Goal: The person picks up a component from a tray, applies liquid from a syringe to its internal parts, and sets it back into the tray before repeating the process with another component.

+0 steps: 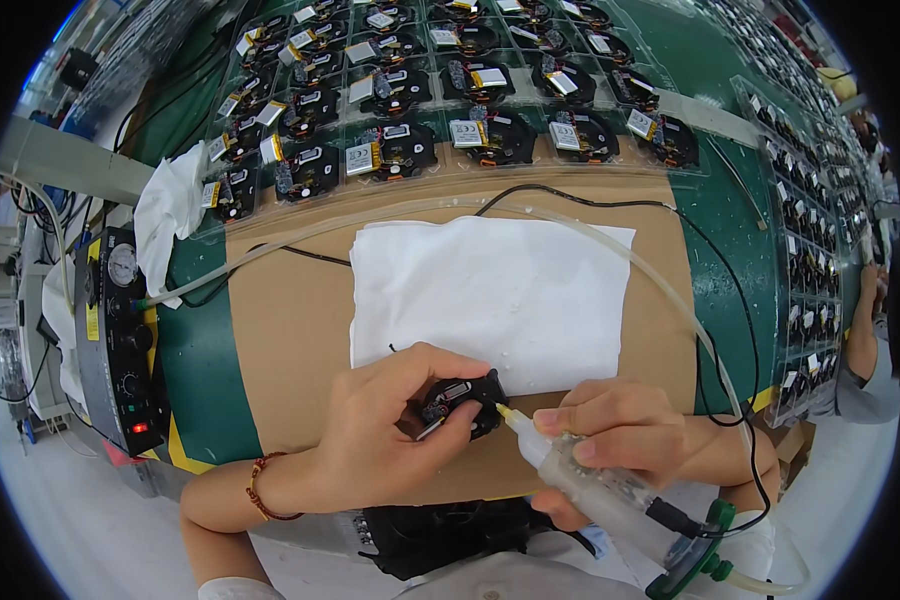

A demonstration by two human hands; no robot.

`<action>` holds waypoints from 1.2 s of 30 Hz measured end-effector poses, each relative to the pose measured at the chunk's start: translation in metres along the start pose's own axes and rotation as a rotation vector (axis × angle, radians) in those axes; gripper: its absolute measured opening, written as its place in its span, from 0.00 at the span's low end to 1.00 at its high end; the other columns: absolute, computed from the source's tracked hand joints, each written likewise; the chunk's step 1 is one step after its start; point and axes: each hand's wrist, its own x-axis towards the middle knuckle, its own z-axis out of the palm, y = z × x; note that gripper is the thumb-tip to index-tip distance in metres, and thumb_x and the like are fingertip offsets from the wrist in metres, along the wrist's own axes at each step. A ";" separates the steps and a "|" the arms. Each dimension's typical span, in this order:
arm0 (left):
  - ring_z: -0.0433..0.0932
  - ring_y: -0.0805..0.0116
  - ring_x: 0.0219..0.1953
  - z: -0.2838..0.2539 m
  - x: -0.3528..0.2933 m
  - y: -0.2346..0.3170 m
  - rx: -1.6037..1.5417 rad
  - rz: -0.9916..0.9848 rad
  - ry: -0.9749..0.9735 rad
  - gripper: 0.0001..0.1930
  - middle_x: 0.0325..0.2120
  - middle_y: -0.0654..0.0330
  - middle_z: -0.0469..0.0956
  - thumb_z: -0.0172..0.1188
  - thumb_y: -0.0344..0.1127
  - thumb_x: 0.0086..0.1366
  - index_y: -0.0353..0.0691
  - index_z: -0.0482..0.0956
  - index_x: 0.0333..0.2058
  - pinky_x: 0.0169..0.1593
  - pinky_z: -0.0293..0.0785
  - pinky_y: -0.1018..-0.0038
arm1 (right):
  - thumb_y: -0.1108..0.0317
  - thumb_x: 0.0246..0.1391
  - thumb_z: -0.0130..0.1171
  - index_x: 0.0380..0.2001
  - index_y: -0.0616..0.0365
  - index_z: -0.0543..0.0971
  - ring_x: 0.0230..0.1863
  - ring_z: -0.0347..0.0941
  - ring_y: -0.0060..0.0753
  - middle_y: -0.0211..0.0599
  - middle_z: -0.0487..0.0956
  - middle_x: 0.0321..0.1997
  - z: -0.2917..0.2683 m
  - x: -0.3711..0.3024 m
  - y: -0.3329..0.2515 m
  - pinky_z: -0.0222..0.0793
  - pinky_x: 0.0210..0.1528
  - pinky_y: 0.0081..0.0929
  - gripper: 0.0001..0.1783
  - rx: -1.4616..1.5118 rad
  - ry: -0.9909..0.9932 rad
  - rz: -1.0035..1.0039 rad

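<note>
Between the thumb and fingers of my left hand (385,425) is a small round black electronic assembly (460,400), tilted, with part of it hidden by my fingers. My right hand (620,435) is wrapped round a translucent glue dispensing syringe (610,490) with a green cap (695,560). The syringe's yellowish tip (504,410) meets the right edge of the black assembly, or lies very close to it; I cannot tell which. Just beyond both hands, a folded white cloth (490,300) lies on brown cardboard (290,340).
Clear trays (410,165) of similar black assemblies with silver batteries fill the far side, and another tray stack (805,250) stands at right. A black dispenser controller (120,330) sits at left. Its clear hose (660,280) and a black cable arc over the cardboard. Tweezers (738,180) lie far right.
</note>
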 end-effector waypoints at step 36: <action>0.66 0.86 0.16 -0.001 0.001 -0.001 0.031 0.044 0.000 0.12 0.19 0.66 0.73 0.61 0.23 0.50 0.38 0.76 0.36 0.18 0.62 0.86 | 0.68 0.31 0.69 0.25 0.63 0.71 0.15 0.70 0.33 0.46 0.74 0.32 0.004 -0.004 0.002 0.64 0.13 0.22 0.19 0.000 0.059 -0.005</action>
